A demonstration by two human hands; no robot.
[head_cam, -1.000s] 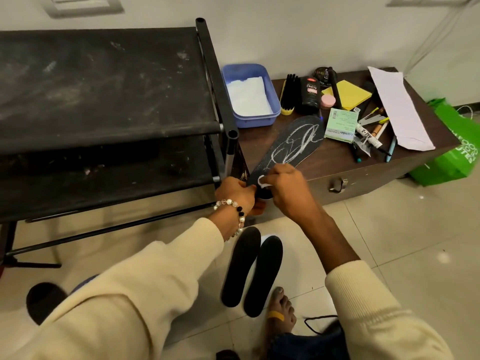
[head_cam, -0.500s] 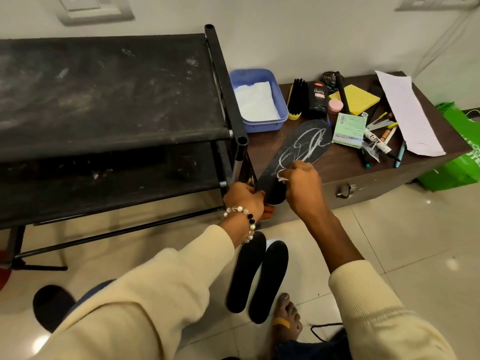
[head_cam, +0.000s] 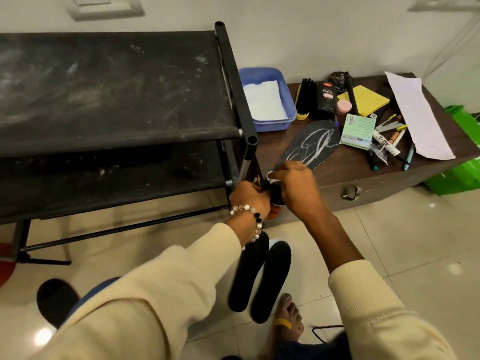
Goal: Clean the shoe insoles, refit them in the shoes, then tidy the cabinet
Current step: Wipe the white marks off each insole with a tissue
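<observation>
Insole (head_cam: 309, 145) chalk-scribbled; left hand (head_cam: 250, 197) grips heel, right hand (head_cam: 293, 187) pinches white piece; bottle (head_cam: 326, 100) "Cherry".

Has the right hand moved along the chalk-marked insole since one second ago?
Cannot tell. The right hand stays at the heel half of the insole, below the chalk loops; small shifts match camera motion.

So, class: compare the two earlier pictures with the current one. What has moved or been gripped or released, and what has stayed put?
Little changed. The right hand, pinching a small white piece, stays at the heel end of the scribbled insole, shifting only slightly. The left hand still grips that heel end. Nothing was let go. The two black insoles on the floor, the blue tub and the clutter on the cabinet stayed put.
</observation>
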